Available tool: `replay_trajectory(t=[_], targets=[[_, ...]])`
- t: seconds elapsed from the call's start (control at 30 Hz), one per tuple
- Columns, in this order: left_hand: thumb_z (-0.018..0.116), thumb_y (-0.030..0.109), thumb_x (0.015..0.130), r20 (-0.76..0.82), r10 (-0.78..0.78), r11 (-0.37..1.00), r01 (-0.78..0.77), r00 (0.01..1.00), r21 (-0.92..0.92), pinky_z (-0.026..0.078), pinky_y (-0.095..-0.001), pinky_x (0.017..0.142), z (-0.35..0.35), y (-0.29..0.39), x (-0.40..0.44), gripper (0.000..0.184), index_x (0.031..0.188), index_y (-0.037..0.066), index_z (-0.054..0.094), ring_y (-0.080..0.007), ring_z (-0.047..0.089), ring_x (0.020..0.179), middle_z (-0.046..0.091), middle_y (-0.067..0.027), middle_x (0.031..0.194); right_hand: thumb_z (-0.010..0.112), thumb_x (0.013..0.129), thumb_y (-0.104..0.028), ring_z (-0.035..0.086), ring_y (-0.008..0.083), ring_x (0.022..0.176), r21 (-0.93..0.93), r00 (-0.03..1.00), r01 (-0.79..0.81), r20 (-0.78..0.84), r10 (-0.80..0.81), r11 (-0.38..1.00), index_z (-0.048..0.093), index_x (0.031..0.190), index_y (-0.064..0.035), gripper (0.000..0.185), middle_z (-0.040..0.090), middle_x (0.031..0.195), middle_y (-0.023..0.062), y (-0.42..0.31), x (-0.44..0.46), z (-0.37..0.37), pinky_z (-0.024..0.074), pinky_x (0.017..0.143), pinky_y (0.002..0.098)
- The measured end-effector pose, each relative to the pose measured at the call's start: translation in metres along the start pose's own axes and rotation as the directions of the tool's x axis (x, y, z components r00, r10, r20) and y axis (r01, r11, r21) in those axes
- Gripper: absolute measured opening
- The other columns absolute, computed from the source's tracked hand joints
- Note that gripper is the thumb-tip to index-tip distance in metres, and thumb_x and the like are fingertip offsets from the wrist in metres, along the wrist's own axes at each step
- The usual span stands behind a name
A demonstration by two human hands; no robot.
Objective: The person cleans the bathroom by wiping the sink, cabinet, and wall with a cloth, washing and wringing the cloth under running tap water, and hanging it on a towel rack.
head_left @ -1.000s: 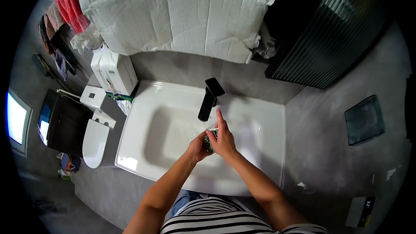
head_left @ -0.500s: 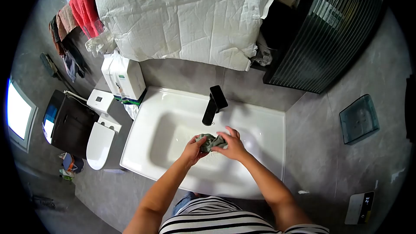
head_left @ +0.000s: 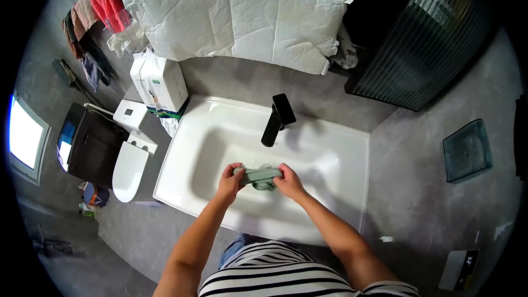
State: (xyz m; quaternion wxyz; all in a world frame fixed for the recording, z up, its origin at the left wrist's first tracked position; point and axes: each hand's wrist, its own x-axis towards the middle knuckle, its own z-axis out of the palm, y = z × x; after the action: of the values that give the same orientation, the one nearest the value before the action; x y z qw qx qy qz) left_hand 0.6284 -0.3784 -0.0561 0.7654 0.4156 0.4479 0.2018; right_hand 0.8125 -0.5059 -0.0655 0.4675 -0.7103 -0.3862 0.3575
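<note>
A wet-looking green cloth (head_left: pixel 259 176) is stretched between my two hands over the white sink (head_left: pixel 220 214). My left hand (head_left: pixel 230 180) pinches its left end, and my right hand (head_left: pixel 289 180) grips the right end. Part of the cloth sags in the middle, just above the basin floor. Behind it stands the black faucet (head_left: pixel 278 120), its spout pointing toward the cloth. Some water shows in the basin around the cloth; whether the faucet is running I cannot tell.
A white toilet (head_left: pixel 131 170) and a dark top-lidded machine (head_left: pixel 96 146) stand at the left. A white package (head_left: pixel 159 83) sits by the sink's back left corner. Above hangs a white sheet (head_left: pixel 231 11), with a ribbed-glass cabinet door (head_left: pixel 423 38) at right. A teal wall box (head_left: pixel 467 151) is farther right.
The cloth was bunched up between my hands; now it is spread out sideways. My hands have moved apart, the left one going left. The camera view has shifted slightly.
</note>
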Motion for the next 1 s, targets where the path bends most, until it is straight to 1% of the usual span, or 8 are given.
replay_trajectory(t=[0.07, 0.27, 0.4, 0.47, 0.57, 0.7, 0.87, 1.0], targets=[[0.055, 0.018, 0.099, -0.025, -0.066, 0.993, 0.063, 0.998, -0.103, 0.055, -0.0329, 0.077, -0.004, -0.006, 0.002, 0.020, 0.118, 0.016, 0.053, -0.0149, 0.060, 0.090, 0.060, -0.0015, 0.105, 0.062, 0.081, -0.011, 0.053, 0.0111, 0.078, 0.267, 0.999, -0.009, 0.052, -0.005, 0.964, 0.053, 0.098, -0.0043, 0.021, 0.056, 0.081, 0.0022, 0.009, 0.005, -0.002, 0.0445, 0.068, 0.0283], [0.053, 0.019, 0.100, 0.160, -0.104, 0.915, 0.158, 0.982, -0.371, 0.052, -0.0353, 0.086, 0.025, 0.005, -0.011, 0.018, 0.118, 0.018, 0.055, -0.0138, 0.058, 0.096, 0.060, 0.0005, 0.107, 0.072, 0.073, -0.018, 0.061, 0.0291, 0.094, -0.702, 0.986, 0.166, 0.119, -0.116, 0.692, 0.065, 0.097, -0.0074, 0.027, 0.064, 0.104, 0.0131, -0.002, -0.006, -0.011, 0.0493, 0.081, 0.0399], [0.061, 0.025, 0.095, 0.019, -0.104, 0.987, 0.105, 0.994, -0.124, 0.046, -0.0561, 0.091, 0.009, -0.004, 0.000, 0.052, 0.140, 0.022, 0.036, -0.0212, 0.046, 0.122, 0.048, -0.0045, 0.133, 0.070, 0.070, -0.017, 0.060, 0.0329, 0.094, -0.554, 0.995, 0.040, -0.052, -0.082, 0.832, 0.068, 0.093, -0.0039, 0.026, 0.061, 0.104, 0.0169, 0.007, -0.003, -0.032, 0.0492, 0.079, 0.0425], [0.066, 0.039, 0.090, 0.037, -0.369, 0.929, 0.369, 0.929, 0.000, 0.029, -0.0780, 0.095, 0.004, -0.016, 0.013, 0.083, 0.152, 0.031, 0.012, -0.0480, 0.005, 0.144, 0.003, -0.0116, 0.162, 0.068, 0.071, -0.012, 0.061, 0.0317, 0.090, -0.399, 0.987, 0.144, -0.005, -0.159, 0.905, 0.066, 0.094, -0.0001, 0.026, 0.060, 0.100, 0.0165, 0.014, -0.002, -0.033, 0.0496, 0.078, 0.0396], [0.066, 0.058, 0.083, 0.334, -0.590, 0.748, 0.653, 0.735, -0.117, 0.032, -0.0765, 0.097, 0.012, -0.042, 0.025, 0.099, 0.154, 0.035, 0.001, -0.0514, -0.007, 0.143, -0.024, -0.0076, 0.159, 0.067, 0.071, -0.008, 0.062, 0.0306, 0.089, -0.229, 0.962, 0.252, 0.163, -0.218, 0.940, 0.064, 0.100, 0.0009, 0.031, 0.060, 0.099, 0.0171, -0.012, -0.014, -0.025, 0.0497, 0.079, 0.0347], [0.042, 0.048, 0.101, 0.628, -0.398, 0.754, 0.628, 0.669, -0.192, 0.055, -0.0407, 0.087, 0.056, -0.027, 0.002, 0.048, 0.119, 0.007, 0.058, -0.0235, 0.065, 0.099, 0.066, -0.0104, 0.109, 0.073, 0.082, -0.014, 0.056, 0.0106, 0.092, 0.032, 0.822, 0.117, 0.558, -0.116, 0.993, 0.058, 0.116, -0.0040, 0.038, 0.060, 0.102, 0.0010, -0.049, -0.030, -0.031, 0.0487, 0.084, 0.0282], [0.040, 0.041, 0.104, 0.497, -0.386, 0.826, 0.531, 0.778, -0.190, 0.055, -0.0314, 0.075, 0.062, -0.033, 0.007, 0.037, 0.124, 0.015, 0.056, -0.0169, 0.065, 0.095, 0.064, -0.0042, 0.113, 0.067, 0.093, -0.024, 0.058, 0.0111, 0.096, 0.373, 0.962, -0.259, 0.184, 0.203, 0.891, 0.056, 0.114, -0.0086, 0.028, 0.062, 0.104, 0.0019, 0.003, -0.010, -0.043, 0.0498, 0.085, 0.0299], [0.050, 0.041, 0.099, 0.422, -0.300, 0.927, 0.365, 0.856, -0.083, 0.053, -0.0332, 0.082, 0.072, -0.002, -0.020, 0.041, 0.130, 0.014, 0.051, -0.0161, 0.063, 0.102, 0.061, -0.0036, 0.119, 0.066, 0.093, -0.020, 0.059, 0.0097, 0.093, 0.507, 0.893, -0.426, 0.370, 0.257, 0.749, 0.052, 0.102, -0.0102, 0.019, 0.062, 0.103, 0.0013, -0.004, -0.015, -0.050, 0.0522, 0.080, 0.0328]])
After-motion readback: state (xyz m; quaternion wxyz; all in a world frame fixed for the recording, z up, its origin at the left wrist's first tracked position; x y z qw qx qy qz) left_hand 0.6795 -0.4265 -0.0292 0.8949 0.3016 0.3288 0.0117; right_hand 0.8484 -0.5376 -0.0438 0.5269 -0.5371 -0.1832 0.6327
